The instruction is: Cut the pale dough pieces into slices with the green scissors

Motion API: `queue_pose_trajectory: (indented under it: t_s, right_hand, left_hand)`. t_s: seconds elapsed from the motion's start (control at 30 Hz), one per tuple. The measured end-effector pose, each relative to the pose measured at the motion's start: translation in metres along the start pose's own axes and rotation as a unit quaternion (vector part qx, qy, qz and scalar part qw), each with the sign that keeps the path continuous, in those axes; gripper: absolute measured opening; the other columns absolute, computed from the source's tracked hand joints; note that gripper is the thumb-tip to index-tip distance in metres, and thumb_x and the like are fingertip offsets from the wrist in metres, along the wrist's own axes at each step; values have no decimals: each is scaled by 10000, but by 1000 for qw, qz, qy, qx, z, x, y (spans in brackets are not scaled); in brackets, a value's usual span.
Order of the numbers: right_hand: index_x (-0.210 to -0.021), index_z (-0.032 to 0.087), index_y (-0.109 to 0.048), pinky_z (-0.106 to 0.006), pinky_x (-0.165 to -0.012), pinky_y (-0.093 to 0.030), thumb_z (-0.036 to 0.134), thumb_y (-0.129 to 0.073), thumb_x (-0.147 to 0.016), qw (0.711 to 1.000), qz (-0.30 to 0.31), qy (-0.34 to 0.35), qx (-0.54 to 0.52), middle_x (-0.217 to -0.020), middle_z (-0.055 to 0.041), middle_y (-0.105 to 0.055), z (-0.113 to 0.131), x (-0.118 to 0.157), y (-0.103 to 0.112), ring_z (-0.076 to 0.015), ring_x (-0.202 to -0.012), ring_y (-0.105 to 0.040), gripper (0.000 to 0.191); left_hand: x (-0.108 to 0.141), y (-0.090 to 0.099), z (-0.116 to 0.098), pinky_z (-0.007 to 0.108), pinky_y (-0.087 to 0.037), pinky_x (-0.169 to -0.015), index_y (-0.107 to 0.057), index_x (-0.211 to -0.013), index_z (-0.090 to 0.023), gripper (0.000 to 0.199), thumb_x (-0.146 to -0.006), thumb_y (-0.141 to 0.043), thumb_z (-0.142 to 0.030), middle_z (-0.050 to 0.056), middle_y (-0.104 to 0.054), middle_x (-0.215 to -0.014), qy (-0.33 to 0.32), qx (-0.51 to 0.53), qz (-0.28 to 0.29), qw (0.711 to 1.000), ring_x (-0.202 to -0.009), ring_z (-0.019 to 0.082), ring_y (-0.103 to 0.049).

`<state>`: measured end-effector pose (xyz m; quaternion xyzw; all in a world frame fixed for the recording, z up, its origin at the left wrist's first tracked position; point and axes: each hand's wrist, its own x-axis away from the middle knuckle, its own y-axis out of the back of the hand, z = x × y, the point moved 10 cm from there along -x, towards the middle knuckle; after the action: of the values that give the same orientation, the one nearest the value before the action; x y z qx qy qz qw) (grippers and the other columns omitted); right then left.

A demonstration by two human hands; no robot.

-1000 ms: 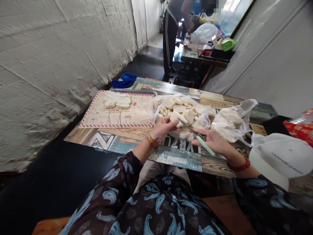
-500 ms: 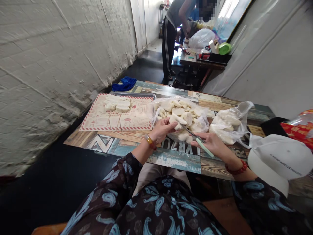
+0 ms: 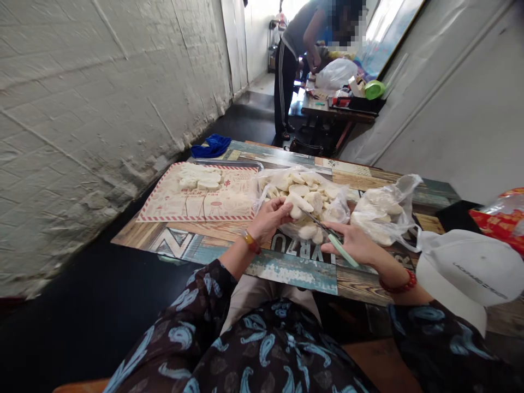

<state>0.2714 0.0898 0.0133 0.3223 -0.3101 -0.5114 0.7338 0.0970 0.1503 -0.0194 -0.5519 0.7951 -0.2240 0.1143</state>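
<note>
Currently working over a patchwork-print table (image 3: 298, 268), with a striped-border paper sheet (image 3: 239, 204) bearing white pieces (image 3: 200, 180) at left, an open clear bag (image 3: 339, 206) heaped with white slices (image 3: 298, 190) near the middle, and a white cap (image 3: 477, 267) and smaller clear bag (image 3: 376, 210) at right. Holding, in the curled right hand (image 3: 358, 243), a green-handled tool (image 3: 346, 254), with blade pointing leftward. Pinching, in the nearly closed left hand (image 3: 268, 218), one white slice (image 3: 302, 201) above the open bag, right by the blade's tip.
</note>
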Motion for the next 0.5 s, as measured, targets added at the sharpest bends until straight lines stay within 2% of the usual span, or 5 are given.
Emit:
queue_pose_trajectory:
  t_s: [0.1, 0.23, 0.33, 0.5]
  right_hand:
    - [-1304, 185, -656, -430, -910, -540, 452, -743, -725, 1000, 14, -13, -1, -1051, -82, -769, 0, -2, -2, -316, -997, -703, 644]
    - [-1324, 157, -635, -422, -907, -537, 491, -730, -727, 1000, 21, -21, 2, -1085, -100, -753, 1, -3, -3, -314, -1003, -694, 691]
    - [-1349, 162, -616, -412, -868, -548, 493, -721, -737, 999, 36, -30, -3, -1019, -87, -762, -1, -3, -5, -301, -944, -702, 704]
    - [-1332, 176, -630, -399, -836, -553, 497, -751, -711, 999, 27, -28, -10, -989, -74, -761, -1, -9, -6, -281, -886, -705, 710]
  left_hand:
    - [0, -2, 2, 257, -557, -708, -646, -871, -128, 446, -666, -845, -470, 15, -663, -806, 3, -1, 7, 1000, -716, 107, -629]
    - [1, -3, 3, 241, -549, -693, -647, -867, -134, 441, -666, -843, -475, 16, -665, -824, 0, 0, 7, 1000, -729, 110, -629]
    - [0, -6, 6, 238, -545, -699, -659, -891, -137, 445, -666, -843, -474, 18, -670, -828, 5, -9, 12, 1000, -745, 117, -637]
    - [-2, -11, 8, 267, -553, -716, -674, -929, -137, 458, -682, -825, -492, 31, -678, -851, 6, -28, 29, 999, -777, 143, -650]
